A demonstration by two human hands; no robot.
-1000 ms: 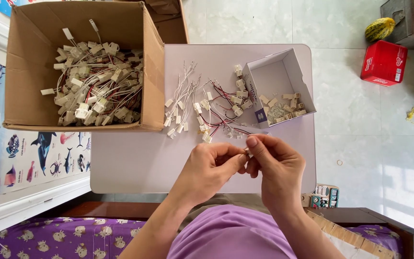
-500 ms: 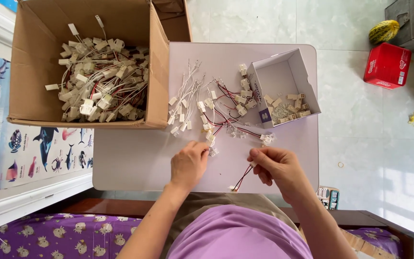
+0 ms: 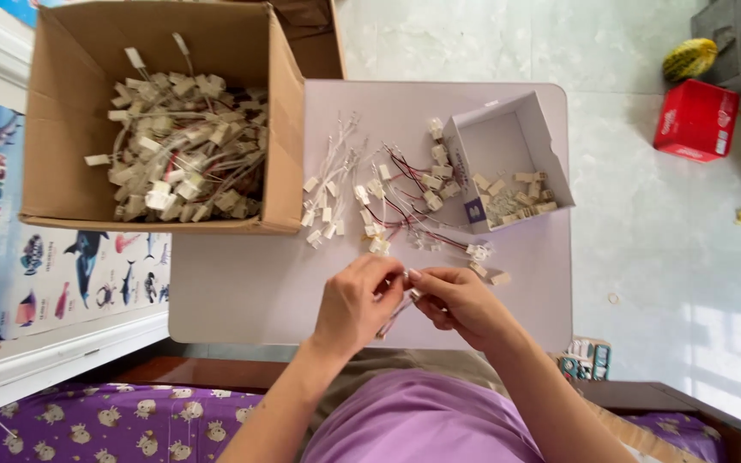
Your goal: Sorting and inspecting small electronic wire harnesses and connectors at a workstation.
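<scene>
Over the near edge of a small white table [image 3: 242, 291], my left hand [image 3: 358, 300] and my right hand [image 3: 460, 300] meet fingertip to fingertip. Between them they pinch a thin wired connector [image 3: 398, 310], whose red and white wires hang down toward me. Just beyond my hands lies a loose heap of wired white connectors [image 3: 388, 201] with red, black and white leads. A few single connector pieces [image 3: 484, 261] lie right of that heap.
A large cardboard box [image 3: 285, 129] full of wired connectors stands at the table's left. A small white open box [image 3: 551, 150] with plastic connector housings sits at the right. A red crate [image 3: 695, 120] is on the tiled floor. A poster with sea animals lies left.
My hands, apart half a second ago with the left reaching toward the heap, have come back together in front of me, both gripping a wired connector.
</scene>
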